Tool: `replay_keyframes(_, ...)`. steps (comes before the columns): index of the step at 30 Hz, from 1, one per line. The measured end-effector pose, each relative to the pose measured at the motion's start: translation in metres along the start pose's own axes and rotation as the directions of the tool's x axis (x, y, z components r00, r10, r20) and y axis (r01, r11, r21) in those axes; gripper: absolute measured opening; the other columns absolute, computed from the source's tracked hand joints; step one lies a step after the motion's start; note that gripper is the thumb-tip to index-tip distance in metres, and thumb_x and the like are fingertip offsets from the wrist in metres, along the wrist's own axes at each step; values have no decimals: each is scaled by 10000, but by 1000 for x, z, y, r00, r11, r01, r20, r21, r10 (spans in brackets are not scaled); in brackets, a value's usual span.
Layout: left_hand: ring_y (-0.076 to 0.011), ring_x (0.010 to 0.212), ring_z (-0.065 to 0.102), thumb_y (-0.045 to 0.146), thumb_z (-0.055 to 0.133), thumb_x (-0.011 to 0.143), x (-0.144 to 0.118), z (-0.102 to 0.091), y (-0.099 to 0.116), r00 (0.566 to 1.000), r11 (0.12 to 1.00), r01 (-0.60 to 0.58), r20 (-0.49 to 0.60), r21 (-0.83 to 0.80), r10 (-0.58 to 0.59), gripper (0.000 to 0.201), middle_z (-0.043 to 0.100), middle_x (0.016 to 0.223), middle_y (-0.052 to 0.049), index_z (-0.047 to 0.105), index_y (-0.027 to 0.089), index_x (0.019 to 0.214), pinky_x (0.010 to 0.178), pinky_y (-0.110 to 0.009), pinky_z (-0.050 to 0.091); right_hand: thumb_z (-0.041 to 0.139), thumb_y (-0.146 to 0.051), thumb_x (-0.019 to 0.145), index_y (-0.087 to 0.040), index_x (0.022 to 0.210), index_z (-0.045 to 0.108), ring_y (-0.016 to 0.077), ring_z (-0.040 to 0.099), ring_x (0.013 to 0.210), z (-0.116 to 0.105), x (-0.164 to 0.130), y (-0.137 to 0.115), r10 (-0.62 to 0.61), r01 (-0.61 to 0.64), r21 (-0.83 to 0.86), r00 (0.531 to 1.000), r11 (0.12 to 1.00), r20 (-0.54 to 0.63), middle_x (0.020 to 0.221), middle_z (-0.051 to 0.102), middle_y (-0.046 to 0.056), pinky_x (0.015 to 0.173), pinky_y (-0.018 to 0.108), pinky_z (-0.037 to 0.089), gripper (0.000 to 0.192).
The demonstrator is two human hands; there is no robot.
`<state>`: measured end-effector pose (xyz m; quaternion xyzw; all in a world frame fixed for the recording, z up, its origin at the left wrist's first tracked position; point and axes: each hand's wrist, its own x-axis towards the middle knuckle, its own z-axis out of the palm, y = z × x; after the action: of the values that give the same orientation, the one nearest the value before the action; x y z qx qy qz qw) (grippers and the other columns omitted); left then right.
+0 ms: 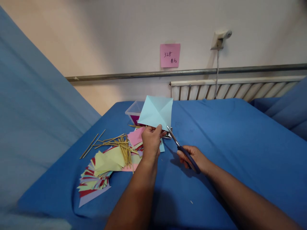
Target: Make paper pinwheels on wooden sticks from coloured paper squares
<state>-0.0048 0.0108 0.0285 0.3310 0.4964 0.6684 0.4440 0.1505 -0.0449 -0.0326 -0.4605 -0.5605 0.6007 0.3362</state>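
My left hand (151, 140) pinches the near edge of a light blue square of paper (157, 110), holding it up above the table. Diagonal creases cross the paper and meet near its middle. In my right hand (193, 157) is a pair of scissors (188, 156) with dark blue handles, my fingers in the loops. The scissor tips touch the paper's near right corner; whether the blades are parted there I cannot tell. Left of my left hand lie thin yellowish sticks (124, 145) and a fanned stack of coloured paper pieces (96, 182).
A clear plastic box (134, 108) stands behind the paper. Pink paper sheets (136, 135) lie beside my left wrist. A blue cloth (230, 134) covers the table. Behind it are a wall rail (134, 75), a radiator (230, 89) and a socket with a plug (219, 41). Blue curtains (31, 95) hang at the sides.
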Motion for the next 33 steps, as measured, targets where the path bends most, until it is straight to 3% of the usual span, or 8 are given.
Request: replay_keyframes(33,-141,551,621,272,727,591,2,-1,-3,999,999,-6,34,43,5,257,622,617,-6,656,93,761,584,-304,570,584,-655,731,-178,695,515,86,519,401,6,4,13,10,-10,34,1000,999,-15,538,566,-26,405,194,380,483)
